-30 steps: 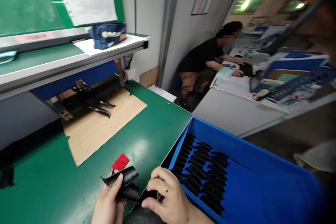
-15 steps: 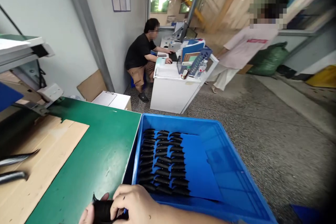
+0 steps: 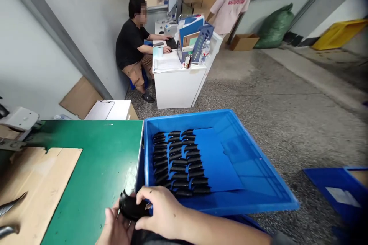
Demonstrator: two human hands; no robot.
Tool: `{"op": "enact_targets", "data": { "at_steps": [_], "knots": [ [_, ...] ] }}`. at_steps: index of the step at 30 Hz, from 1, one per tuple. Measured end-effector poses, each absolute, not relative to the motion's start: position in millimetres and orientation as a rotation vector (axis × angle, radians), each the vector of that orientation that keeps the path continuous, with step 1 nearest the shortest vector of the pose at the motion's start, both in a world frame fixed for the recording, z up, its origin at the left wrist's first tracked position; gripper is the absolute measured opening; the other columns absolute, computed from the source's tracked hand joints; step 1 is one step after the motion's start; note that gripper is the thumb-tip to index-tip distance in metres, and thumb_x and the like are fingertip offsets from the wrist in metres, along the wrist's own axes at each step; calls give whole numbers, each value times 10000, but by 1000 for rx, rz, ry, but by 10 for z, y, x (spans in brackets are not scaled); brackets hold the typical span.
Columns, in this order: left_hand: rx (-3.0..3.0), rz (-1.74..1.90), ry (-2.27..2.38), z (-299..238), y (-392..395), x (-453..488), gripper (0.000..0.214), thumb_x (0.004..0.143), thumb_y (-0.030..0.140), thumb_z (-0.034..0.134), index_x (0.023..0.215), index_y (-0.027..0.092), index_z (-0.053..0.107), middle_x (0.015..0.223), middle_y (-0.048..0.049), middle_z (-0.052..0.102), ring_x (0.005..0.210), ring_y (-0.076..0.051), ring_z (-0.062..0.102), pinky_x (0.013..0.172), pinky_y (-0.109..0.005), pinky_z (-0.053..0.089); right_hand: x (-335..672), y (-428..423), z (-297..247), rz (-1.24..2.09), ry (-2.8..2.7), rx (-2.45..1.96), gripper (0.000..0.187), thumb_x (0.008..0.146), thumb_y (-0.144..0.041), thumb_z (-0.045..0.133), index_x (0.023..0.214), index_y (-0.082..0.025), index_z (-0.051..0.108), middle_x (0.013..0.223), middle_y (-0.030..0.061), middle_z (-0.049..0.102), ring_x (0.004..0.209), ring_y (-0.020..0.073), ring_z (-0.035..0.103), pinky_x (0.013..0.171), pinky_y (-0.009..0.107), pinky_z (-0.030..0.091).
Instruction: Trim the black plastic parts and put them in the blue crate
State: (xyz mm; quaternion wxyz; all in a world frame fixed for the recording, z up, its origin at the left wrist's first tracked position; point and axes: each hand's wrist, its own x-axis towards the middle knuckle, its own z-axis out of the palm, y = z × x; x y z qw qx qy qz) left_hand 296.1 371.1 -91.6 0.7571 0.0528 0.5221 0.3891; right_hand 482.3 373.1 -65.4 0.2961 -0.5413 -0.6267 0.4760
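Observation:
A glossy black curved, hollow part [image 3: 131,206] is between my hands, over the table's near right corner; its exact kind I cannot tell. My right hand [image 3: 165,212] pinches its right end with thumb and fingers. From below and the left, my left hand [image 3: 115,227] cups it, thumb apart and fingers partly hidden underneath. Just beyond my right hand stands a blue plastic crate [image 3: 258,168]. Several similar black parts [image 3: 179,162] lie inside it in three columns on a blue sheet [image 3: 220,160].
The green tabletop [image 3: 94,160] carries a cardboard sheet [image 3: 54,176] with two dark curved pieces [image 3: 11,204]. Ahead, a person in black [image 3: 132,42] sits at a white desk [image 3: 178,88]. Another person [image 3: 230,7] stands farther back. A blue container [image 3: 333,191] lies right.
The view has shifted right and down. Both hands still hold the black part, which now shows its curved, open end. The person in the pale shirt has moved farther away.

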Motion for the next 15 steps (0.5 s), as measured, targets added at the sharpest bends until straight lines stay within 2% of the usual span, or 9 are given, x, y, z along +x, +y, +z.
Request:
{"op": "enact_targets", "data": {
  "at_steps": [4,6,10,12,15],
  "knots": [
    [123,850,1192,-920,3742,2889,533,755,612,584,1156,263,607,1206,-106,670,1268,-339,484,1107,-516,300,4880,3791,-573,1281,-1620,-1488,426,592,-280,837,931,-265,579,912,-72,686,813,133,633,709,193,431],
    [126,842,1207,-880,3735,2883,555,741,603,610,1177,260,594,1206,-107,669,1262,-335,489,1074,-494,347,4861,3790,-555,1271,-1632,-1487,433,586,-284,839,928,-264,574,919,-72,686,813,134,632,710,196,431],
    [242,821,1265,-731,3654,2944,622,680,596,680,1212,296,564,1160,-89,691,1175,-335,560,903,-429,490,4742,3722,-516,1246,-1727,-1444,437,609,-322,815,967,-258,572,925,-55,689,792,138,643,686,197,438],
    [387,880,1327,-657,3595,2944,652,628,568,740,1201,312,563,1123,-66,701,1102,-328,601,852,-396,512,4658,3675,-502,1197,-1823,-1385,428,641,-315,788,1005,-257,570,952,-48,691,799,136,647,685,194,436],
    [801,1033,1463,-567,3515,2806,639,596,476,798,1171,330,559,1088,-51,699,1039,-299,621,870,-368,499,4518,3615,-513,1055,-2062,-1306,401,657,-335,758,1006,-264,575,936,-51,698,755,143,646,663,212,422]
  ]
}}
